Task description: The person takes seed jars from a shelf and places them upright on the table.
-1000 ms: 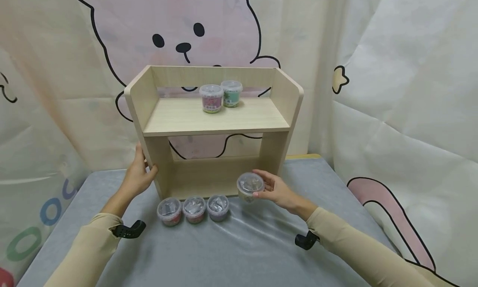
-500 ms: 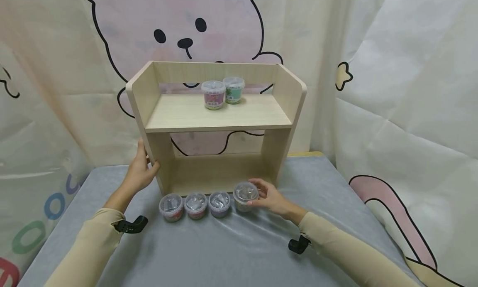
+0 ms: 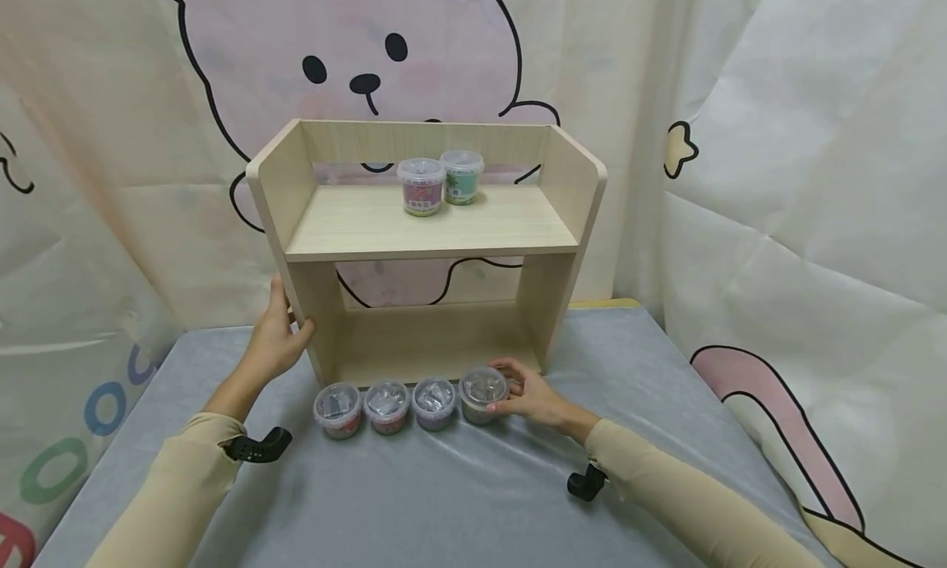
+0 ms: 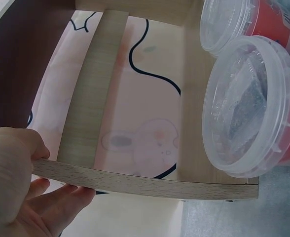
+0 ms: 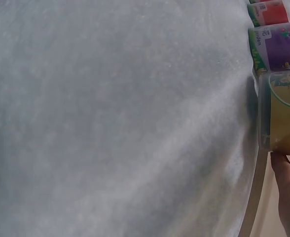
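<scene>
My left hand [image 3: 274, 338] grips the front edge of the left side panel of a light wooden shelf [image 3: 429, 243]. In the left wrist view the thumb lies on one face of that panel and the fingers on the other. With my right hand [image 3: 533, 395] I hold a small round tub with a clear lid [image 3: 484, 387]; its side looks yellowish in the right wrist view. It stands on the cloth at the right end of a row. Beside it are a purple-labelled tub [image 5: 282, 48], a red-labelled tub [image 3: 387, 405] and another red tub [image 3: 338, 409].
A pink-labelled tub [image 3: 422, 191] and a green-labelled tub [image 3: 462, 178] stand on the shelf's upper board. Grey cloth [image 3: 414, 502] covers the table, with slight creases near the row. A printed curtain [image 3: 784, 182] hangs behind and to the right.
My right hand has moved left and down with its tub, bringing it from a gap at the right to the end of the row. My left hand stays on the shelf panel.
</scene>
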Demonstrator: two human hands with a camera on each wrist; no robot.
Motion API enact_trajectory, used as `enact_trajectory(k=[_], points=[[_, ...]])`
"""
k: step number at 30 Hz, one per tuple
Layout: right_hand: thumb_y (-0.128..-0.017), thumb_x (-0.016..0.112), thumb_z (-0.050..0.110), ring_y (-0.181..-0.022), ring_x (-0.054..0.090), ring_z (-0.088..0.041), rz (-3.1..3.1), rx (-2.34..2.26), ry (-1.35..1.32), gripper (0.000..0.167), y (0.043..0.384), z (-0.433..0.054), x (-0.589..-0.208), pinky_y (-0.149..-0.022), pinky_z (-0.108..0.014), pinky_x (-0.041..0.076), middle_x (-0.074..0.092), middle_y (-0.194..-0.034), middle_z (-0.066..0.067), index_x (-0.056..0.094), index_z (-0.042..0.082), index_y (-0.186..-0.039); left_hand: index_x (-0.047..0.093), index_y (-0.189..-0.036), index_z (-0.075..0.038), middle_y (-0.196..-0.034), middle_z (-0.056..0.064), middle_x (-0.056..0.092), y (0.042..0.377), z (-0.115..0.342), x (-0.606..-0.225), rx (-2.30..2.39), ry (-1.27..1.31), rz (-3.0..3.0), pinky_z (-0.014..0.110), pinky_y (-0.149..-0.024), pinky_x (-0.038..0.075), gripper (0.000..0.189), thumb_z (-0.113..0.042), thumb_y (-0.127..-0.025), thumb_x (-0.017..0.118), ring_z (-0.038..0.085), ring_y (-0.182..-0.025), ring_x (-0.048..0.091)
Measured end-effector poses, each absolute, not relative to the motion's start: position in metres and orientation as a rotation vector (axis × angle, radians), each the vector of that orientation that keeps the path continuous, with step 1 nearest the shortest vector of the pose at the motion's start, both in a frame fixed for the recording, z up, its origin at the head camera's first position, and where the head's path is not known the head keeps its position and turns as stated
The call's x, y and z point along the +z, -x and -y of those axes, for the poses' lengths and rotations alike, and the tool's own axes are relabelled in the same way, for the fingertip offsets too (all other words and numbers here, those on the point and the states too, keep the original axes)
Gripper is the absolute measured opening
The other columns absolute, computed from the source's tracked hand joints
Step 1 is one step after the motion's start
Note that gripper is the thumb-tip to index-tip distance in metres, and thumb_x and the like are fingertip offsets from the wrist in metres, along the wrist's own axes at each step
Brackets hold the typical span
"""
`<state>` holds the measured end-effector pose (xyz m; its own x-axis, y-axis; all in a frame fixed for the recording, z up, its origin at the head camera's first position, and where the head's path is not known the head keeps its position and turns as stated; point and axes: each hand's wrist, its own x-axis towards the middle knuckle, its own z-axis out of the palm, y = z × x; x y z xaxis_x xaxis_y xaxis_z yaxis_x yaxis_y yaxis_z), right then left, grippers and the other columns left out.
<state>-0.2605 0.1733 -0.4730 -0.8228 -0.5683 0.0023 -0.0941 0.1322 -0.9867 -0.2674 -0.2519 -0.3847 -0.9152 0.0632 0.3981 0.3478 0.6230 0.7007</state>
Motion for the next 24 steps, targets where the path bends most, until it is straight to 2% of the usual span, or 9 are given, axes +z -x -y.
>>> enact_trajectory(k=[9,14,20,24], points=[[-0.082,0.081,0.001,-0.132,0.055,-0.034,-2.037,-1.731,0.639,0.083,0.2621,-0.1724,-0.4749,-0.099,-0.021,0.055,0.040,-0.149,-0.029,0.032,-0.005,-0.148,0.005,-0.158,-0.019,-0.155,0.037,0.034,0.2681,0.2513,-0.3849,-1.192,0.328,2.505,0.071,-0.096,0.049,0.083,0.001,-0.094,0.054,0.065,-0.127,0.047],[-0.083,0.080,0.001,-0.135,0.052,-0.037,-2.037,-1.723,0.660,0.083,0.2637,-0.1732,-0.4771,-0.100,-0.022,0.054,0.040,-0.149,-0.031,0.031,-0.007,-0.149,0.005,-0.158,-0.019,-0.155,0.037,0.035,0.2686,0.2517,-0.3854,-1.192,0.324,2.510,0.071,-0.094,0.051,0.082,0.000,-0.095,0.054,0.065,-0.127,0.047],[-0.086,0.079,0.007,-0.137,0.050,-0.041,-2.113,-1.625,0.758,0.081,0.2666,-0.1767,-0.4800,-0.111,-0.033,0.050,0.046,-0.148,-0.031,0.031,-0.006,-0.150,0.003,-0.159,-0.022,-0.156,0.037,0.034,0.2688,0.2520,-0.3872,-1.179,0.315,2.518,0.070,-0.094,0.051,0.083,-0.002,-0.096,0.053,0.065,-0.128,0.047],[-0.087,0.078,0.007,-0.136,0.052,-0.040,-2.119,-1.577,0.789,0.079,0.2675,-0.1788,-0.4825,-0.110,-0.034,0.051,0.048,-0.147,-0.030,0.031,-0.002,-0.150,0.002,-0.160,-0.021,-0.155,0.036,0.035,0.2681,0.2520,-0.3894,-1.155,0.311,2.519,0.070,-0.096,0.050,0.083,-0.001,-0.096,0.052,0.064,-0.129,0.047]])
